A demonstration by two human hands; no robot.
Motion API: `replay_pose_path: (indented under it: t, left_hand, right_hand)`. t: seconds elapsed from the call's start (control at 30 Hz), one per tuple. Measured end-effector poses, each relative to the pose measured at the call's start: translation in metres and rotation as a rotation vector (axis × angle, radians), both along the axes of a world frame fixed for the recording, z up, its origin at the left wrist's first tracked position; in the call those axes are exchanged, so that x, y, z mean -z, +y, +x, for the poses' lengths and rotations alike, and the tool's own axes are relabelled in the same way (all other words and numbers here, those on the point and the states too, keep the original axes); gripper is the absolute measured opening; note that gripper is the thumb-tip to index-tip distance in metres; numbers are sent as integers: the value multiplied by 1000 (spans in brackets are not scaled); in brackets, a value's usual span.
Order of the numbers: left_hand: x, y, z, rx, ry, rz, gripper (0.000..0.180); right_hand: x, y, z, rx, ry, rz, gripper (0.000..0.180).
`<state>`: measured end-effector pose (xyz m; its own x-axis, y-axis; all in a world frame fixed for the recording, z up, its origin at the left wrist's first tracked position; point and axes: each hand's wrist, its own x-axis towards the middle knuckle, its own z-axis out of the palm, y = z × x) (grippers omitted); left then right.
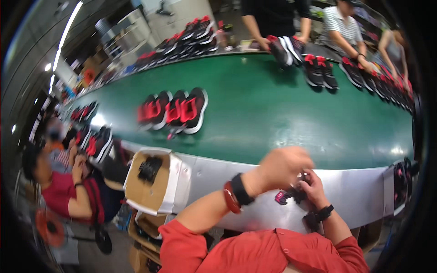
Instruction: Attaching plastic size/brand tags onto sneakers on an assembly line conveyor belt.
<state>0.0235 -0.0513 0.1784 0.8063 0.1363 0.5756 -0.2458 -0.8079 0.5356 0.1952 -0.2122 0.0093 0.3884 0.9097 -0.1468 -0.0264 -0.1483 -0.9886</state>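
Note:
My left hand [287, 166], with a red bracelet and a black band at the wrist, is raised over the metal ledge with its fingers curled in. Motion blurs it, and whatever it grips is hidden. Just below and to the right, my right hand [314, 188] pinches a small black piece [300, 194] between thumb and fingers. Beside that piece lies a small pink-and-black item [282, 196], its kind too small to tell. A dark block-like thing [311, 222] rests by my right wrist.
Past the metal ledge [209, 177], a green conveyor belt [246, 113] carries black-and-red sneakers [191, 110]. An open carton [132, 182] with a black bundle [150, 168] stands left. A co-worker [68, 191] sits left; others stand across, one holding sneakers [284, 51]. A bin [403, 182] is right.

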Motion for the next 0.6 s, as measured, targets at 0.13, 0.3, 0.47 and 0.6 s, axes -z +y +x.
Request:
replay_pose_path:
  t: [0.13,0.3,0.47,0.6]
  left_hand:
    - [82,60,-11,-337,252,-166,20]
    - [139,86,-6,-556,321,-810,21]
    - [185,60,8,-450,277,-966,18]
    - [189,68,5,-517,115,-1105,13]
  right_hand:
    - [3,4,0,29,65,27,41]
    - [-1,5,-5,14,-20,22,41]
    - [-4,-4,-5,104,1,-9,41]
    - [-10,0,-1,-26,-156,-34,44]
